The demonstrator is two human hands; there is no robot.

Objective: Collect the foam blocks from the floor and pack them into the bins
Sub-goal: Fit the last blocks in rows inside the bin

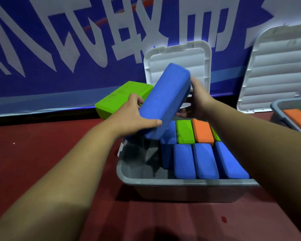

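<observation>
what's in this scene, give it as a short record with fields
held: blue block, tilted, above the bin
left hand: grips the block's lower near side
right hand: grips its far side
bin contents: packed blocks, blue, green and orange, at the right; gap at the left
loose: green block, behind the bin's left
lids: lid upright behind the bin; second lid further right
other: second bin at the right edge, orange and green inside
</observation>
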